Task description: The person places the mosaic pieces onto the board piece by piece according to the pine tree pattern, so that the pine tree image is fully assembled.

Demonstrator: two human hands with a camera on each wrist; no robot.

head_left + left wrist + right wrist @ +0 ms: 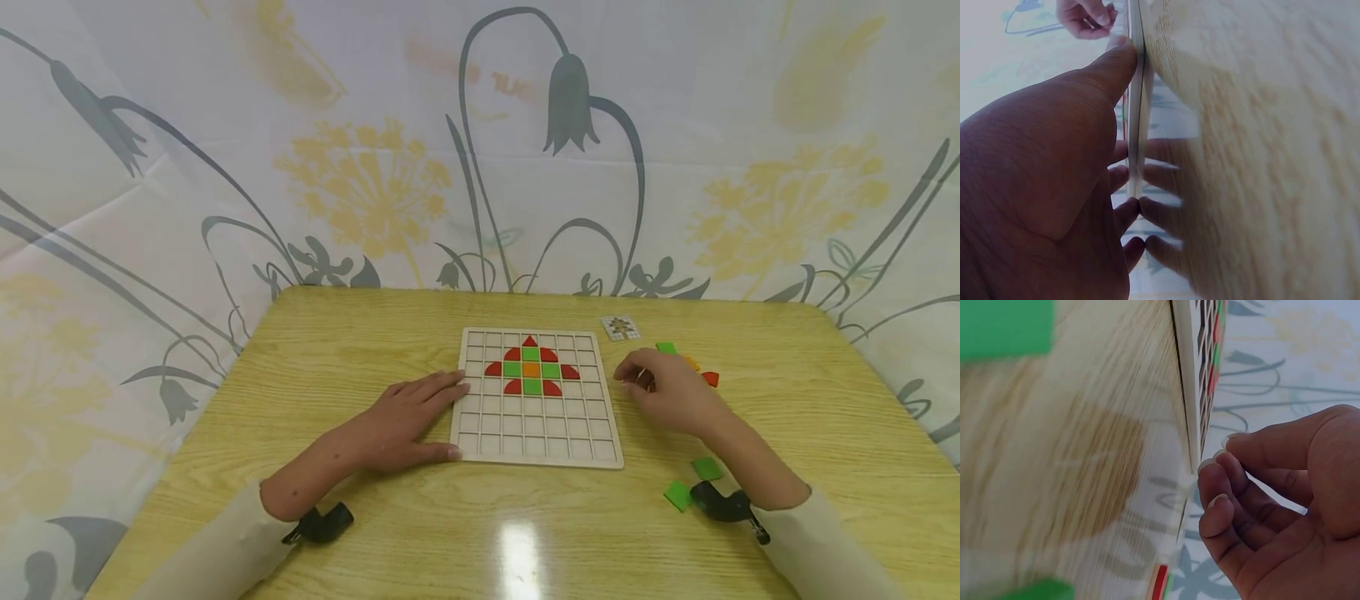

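Observation:
A pale wooden grid board lies on the table, with red, green and orange pieces set in its upper cells. My left hand rests along the board's left edge, fingers and thumb extended; the left wrist view shows the fingertips touching the board's side. Just right of the board, my right hand hovers with loosely curled fingers. In the right wrist view its thumb and fingertips come close together, and no piece shows between them. Beyond this hand lie a green tile and a red piece, partly hidden.
A small pattern card lies beyond the board's upper right corner. Two green tiles, one square and another square, lie near the right wrist. An orange piece shows behind the right hand. A floral curtain hangs behind the table.

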